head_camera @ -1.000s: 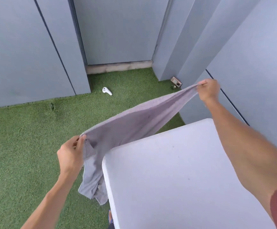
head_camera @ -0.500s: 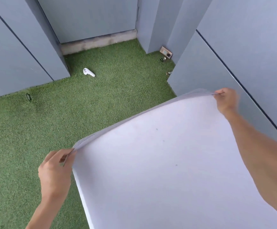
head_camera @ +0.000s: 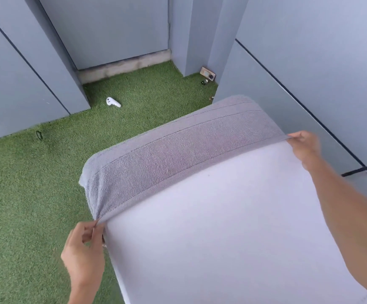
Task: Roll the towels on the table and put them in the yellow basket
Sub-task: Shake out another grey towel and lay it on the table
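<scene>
so both hands, left hand (head_camera: 83,249) and right hand (head_camera: 305,148), pinch the towel (head_camera: 178,150) corners over the table (head_camera: 222,227), spreading step, next probably drag it flat before rolling

Bare white table (head_camera: 233,238) near side; towel (head_camera: 178,150) across far edge, grey wall (head_camera: 320,73) close right.

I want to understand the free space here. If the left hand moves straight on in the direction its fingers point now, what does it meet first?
The left hand points up and to the right, pinching the towel corner. Going straight on, it would probably meet the edge of the white table first, then slide over the towel; depth is unclear.
</scene>
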